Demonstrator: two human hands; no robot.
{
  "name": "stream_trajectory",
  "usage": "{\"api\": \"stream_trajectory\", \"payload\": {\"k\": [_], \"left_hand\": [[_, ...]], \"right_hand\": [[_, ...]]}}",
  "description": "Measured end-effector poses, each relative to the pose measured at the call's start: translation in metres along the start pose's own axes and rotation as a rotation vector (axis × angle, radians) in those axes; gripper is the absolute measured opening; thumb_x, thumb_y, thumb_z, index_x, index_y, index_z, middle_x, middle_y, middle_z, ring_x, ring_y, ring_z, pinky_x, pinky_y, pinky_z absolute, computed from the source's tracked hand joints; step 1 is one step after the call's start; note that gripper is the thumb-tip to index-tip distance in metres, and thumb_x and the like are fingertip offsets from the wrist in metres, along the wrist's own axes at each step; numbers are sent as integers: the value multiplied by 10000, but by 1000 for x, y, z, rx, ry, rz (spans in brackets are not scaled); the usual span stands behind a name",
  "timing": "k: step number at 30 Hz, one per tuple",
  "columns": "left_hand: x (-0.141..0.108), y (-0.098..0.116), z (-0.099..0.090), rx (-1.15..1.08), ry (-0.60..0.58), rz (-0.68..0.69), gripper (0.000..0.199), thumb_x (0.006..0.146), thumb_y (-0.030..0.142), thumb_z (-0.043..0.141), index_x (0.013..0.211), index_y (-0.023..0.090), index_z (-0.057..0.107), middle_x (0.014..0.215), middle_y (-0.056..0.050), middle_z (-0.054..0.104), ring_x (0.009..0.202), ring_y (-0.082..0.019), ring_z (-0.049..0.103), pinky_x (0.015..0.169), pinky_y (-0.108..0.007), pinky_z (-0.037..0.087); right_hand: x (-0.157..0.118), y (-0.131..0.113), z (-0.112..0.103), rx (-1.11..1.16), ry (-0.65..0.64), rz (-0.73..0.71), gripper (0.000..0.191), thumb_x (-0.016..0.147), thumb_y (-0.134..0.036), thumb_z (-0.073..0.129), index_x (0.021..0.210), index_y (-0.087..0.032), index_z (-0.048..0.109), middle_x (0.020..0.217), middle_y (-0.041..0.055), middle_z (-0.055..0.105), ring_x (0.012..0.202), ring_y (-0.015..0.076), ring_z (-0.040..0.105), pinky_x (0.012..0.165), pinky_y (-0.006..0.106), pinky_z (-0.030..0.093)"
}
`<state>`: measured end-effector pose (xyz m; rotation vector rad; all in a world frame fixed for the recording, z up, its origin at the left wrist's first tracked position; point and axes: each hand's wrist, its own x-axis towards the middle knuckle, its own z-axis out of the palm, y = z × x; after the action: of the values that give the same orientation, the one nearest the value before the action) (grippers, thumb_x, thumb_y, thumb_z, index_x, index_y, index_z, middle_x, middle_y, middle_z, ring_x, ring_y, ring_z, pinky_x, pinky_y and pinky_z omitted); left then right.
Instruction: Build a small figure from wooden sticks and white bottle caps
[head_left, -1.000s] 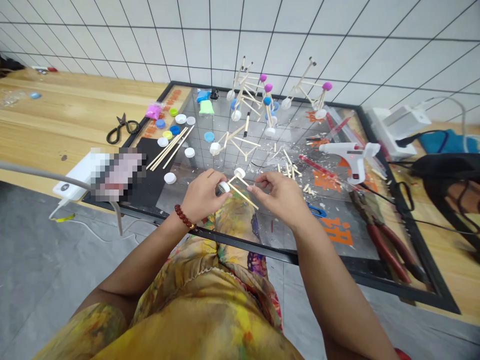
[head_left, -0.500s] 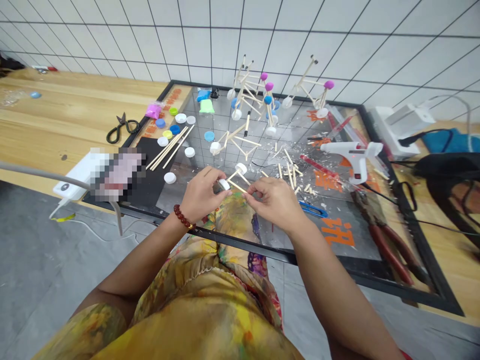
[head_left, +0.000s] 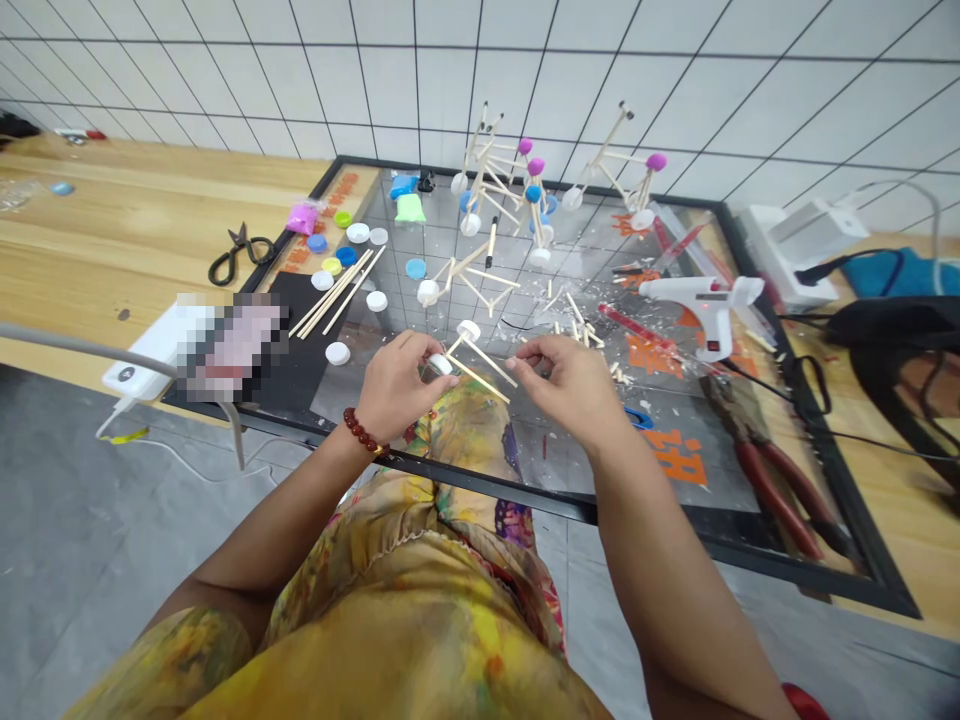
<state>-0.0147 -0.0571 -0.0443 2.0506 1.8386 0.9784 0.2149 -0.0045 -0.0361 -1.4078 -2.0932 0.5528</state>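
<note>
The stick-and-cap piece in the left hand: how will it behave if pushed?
The stick-and-cap piece will probably feel light, being thin wooden sticks and white caps. It seems stiff, but the thin sticks could snap if bent. Set down, it may tip easily, with few caps to stand on.

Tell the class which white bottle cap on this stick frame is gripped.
The cap in the left hand; the other cap on the frame stands free, touching no hand.

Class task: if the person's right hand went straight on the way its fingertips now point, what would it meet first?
The right hand would probably meet the thin wooden stick of the small stick frame, just ahead of its fingertips, though depth is unclear.
</note>
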Motion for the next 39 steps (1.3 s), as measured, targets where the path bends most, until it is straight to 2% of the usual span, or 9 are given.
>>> {"api": "stream_trajectory", "payload": {"k": [5,11,17,26,27,29,32,36,39], "left_hand": [[-2,-3,-1,99,-42,-18,301,730,286,827,922,213,607,917,-32,678,898,-228,633,788,-357,466],[-2,0,-2,130,-50,-23,405,683,330,871,960,207,602,956,-48,677,904,-237,634,796,-364,481],[-2,0,-3,163,-72,-41,347,753,345,817,985,196,607,981,-55,673,929,-239,637,803,-363,491],[1,-8,-2,37,-61,-88,398,792,173,737,1166,189,603,1128,-60,700,983,-225,671,889,-377,518],[2,-9,-2,23,-60,-88,399,791,156,730,1168,188,603,1127,-60,700,978,-222,673,890,-374,522],[6,-11,-1,-15,-59,-70,365,788,116,707,1134,180,612,1117,-62,686,952,-207,676,885,-360,533],[14,-11,-1,-80,-66,-31,286,789,59,644,1049,176,624,1113,-61,649,897,-172,676,866,-333,548],[22,-8,1,-65,-101,2,281,801,50,604,1051,177,625,1094,-64,655,904,-179,673,852,-337,551],[26,-7,5,-42,-122,28,310,807,50,592,1092,168,622,1080,-74,672,936,-196,675,846,-343,550]], "right_hand": [[0,1,3,42,-58,-34,213,797,-399,662,864,-198,680,839,55,706,764,199,611,703,325,436],[2,2,2,5,-93,2,177,793,-335,631,871,-187,687,835,65,701,777,205,615,712,326,438],[2,2,2,-34,-164,16,226,831,-378,618,876,-187,731,856,70,721,746,189,613,680,305,421],[-3,-7,-6,151,-467,4,317,853,-442,569,764,-180,725,625,6,628,560,134,507,569,278,367],[-3,-7,-5,176,-438,4,308,851,-438,572,782,-179,723,629,6,627,562,136,509,570,278,379],[-2,-4,-3,180,-282,-12,273,842,-397,583,899,-175,730,714,27,665,618,155,552,611,291,431],[1,3,4,127,-53,-135,322,825,-286,574,1099,-171,696,981,92,708,779,198,620,750,352,514],[3,9,15,72,-17,-268,493,798,-157,520,1283,-188,605,1259,141,647,996,256,645,910,451,537],[3,12,19,57,-38,-286,598,775,-105,505,1363,-209,545,1337,139,620,1093,278,639,976,495,526]]}}
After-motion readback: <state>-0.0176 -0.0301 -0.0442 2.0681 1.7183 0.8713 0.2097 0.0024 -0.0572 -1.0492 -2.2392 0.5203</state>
